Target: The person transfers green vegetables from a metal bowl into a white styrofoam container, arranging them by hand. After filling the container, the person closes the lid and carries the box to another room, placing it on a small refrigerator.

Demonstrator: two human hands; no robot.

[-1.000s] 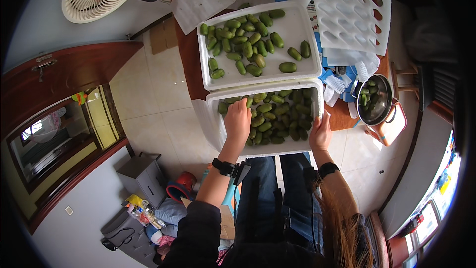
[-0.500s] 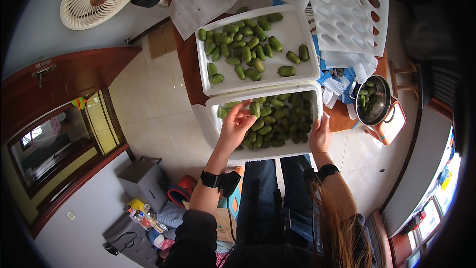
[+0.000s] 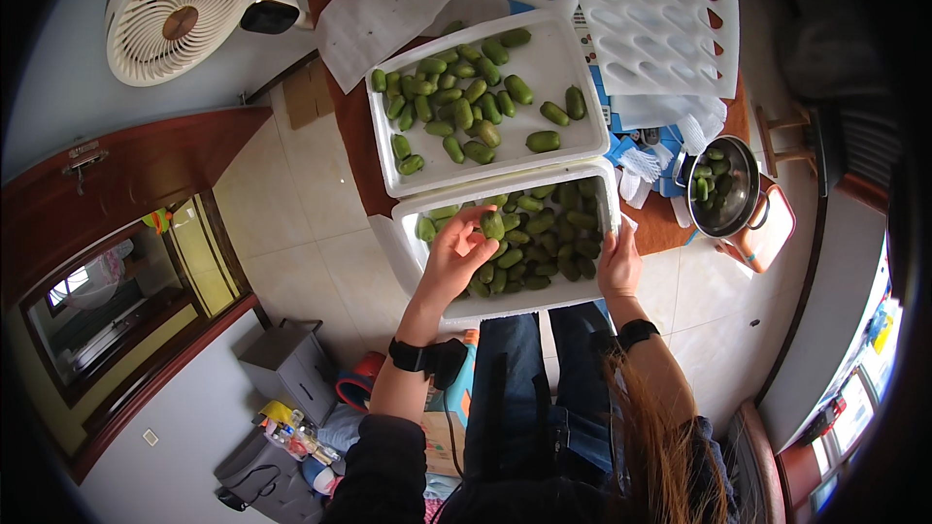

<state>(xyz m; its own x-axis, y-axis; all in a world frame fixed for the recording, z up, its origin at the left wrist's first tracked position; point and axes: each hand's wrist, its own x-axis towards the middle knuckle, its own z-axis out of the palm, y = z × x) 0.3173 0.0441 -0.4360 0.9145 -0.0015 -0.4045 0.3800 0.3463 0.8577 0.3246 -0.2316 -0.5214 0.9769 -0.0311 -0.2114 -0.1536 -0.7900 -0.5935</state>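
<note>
A small oblong green fruit [image 3: 492,225] is pinched between the thumb and fingers of my left hand [image 3: 458,250], above the left part of the near white foam box [image 3: 416,277]. Many more green fruits [image 3: 544,243] fill that box in a loose heap. My right hand [image 3: 618,262] grips the box's right wall near its corner, fingers along the rim. Just beyond, the shallower white foam lid [image 3: 388,150] lies against the box with a spread of the same fruits [image 3: 456,97] in it.
On the right, a steel pot [image 3: 718,218] holds a few green fruits. White foam sheets with oval holes [image 3: 670,19] and plain sheets [image 3: 383,15] lie behind on the brown table. A cream fan [image 3: 180,24] stands at far left, and a grey cabinet [image 3: 289,364] is lower left.
The view has shifted slightly, so the boxes sit a little further left. The fruit in my left hand has turned from upright to more end-on. My right hand keeps its place on the box wall.
</note>
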